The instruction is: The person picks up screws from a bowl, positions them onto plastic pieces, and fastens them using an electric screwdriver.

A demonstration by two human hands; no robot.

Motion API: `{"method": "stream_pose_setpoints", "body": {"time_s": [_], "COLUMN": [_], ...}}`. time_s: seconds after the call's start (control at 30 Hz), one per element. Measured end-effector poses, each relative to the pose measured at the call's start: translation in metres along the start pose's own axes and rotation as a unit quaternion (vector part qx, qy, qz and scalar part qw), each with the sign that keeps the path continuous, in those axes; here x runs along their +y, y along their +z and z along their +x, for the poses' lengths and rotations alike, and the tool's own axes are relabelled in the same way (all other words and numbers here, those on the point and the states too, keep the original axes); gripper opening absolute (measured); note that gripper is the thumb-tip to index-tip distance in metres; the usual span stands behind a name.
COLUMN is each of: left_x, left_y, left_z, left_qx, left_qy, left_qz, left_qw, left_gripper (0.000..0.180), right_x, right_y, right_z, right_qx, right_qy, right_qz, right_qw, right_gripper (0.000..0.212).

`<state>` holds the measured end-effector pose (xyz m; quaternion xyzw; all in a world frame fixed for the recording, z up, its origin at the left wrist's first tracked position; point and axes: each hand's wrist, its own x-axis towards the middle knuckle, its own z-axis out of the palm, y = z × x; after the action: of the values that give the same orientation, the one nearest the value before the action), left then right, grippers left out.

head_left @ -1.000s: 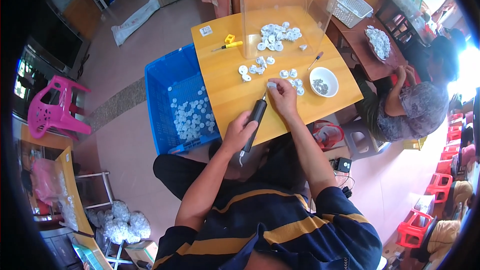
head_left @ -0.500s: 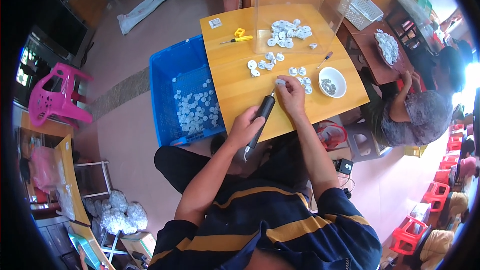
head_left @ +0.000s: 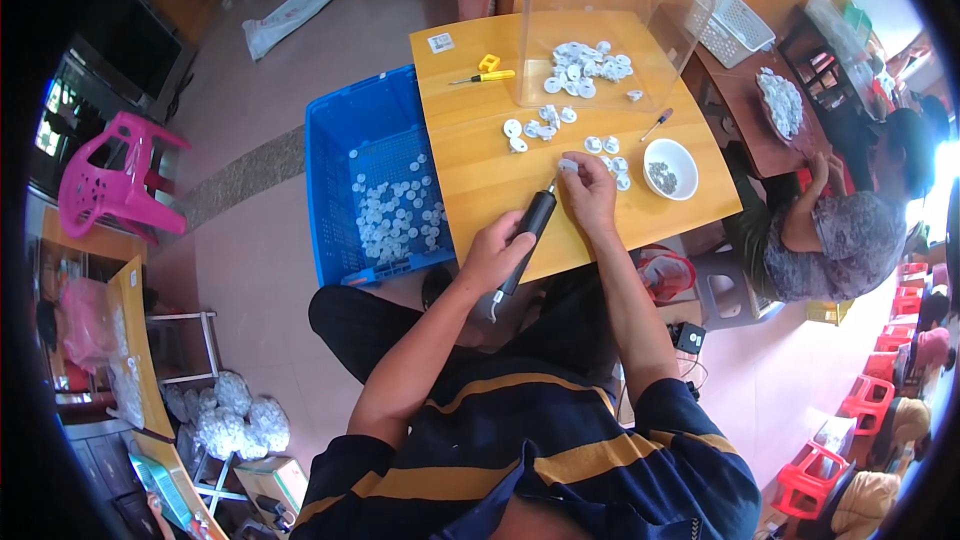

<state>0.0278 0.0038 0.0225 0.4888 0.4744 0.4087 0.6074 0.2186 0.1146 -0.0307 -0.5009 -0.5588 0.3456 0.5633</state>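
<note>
Gripping black cylindrical screwdriver [head_left: 538,218] in left hand [head_left: 494,248], pinching small white plastic part [head_left: 568,166] in right hand [head_left: 592,192], at screwdriver's tip, over yellow wooden table [head_left: 470,155]

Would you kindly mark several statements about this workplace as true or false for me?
1. The left hand holds a black handheld tool. True.
2. The right hand is empty. False: its fingers hold a small white piece.
3. Round white parts lie in the blue crate. True.
4. The yellow-handled screwdriver lies inside that crate. False: it lies on the wooden table.
5. The white bowl stands on the table. True.
</note>
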Motion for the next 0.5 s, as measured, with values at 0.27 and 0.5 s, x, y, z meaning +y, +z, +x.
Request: {"method": "stream_pose_setpoints", "body": {"time_s": [0.27,0.5], "left_x": [-0.0005,0.0012], "left_y": [-0.0002,-0.0005], "left_z": [-0.0003,-0.0005], "left_qx": [0.001,-0.001], "left_qy": [0.0,0.003], "left_qz": [-0.005,0.002], "left_qw": [1.0,1.0], "left_gripper": [0.034,0.031], "right_x": [0.0,0.002], "right_y": [-0.0004,-0.0039], "right_z": [0.0001,0.0], "right_qx": [-0.001,-0.022], "right_qy": [-0.01,0.013], "right_qz": [-0.019,-0.045], "right_qw": [1.0,0.999], "right_gripper": [0.019,0.02]}}
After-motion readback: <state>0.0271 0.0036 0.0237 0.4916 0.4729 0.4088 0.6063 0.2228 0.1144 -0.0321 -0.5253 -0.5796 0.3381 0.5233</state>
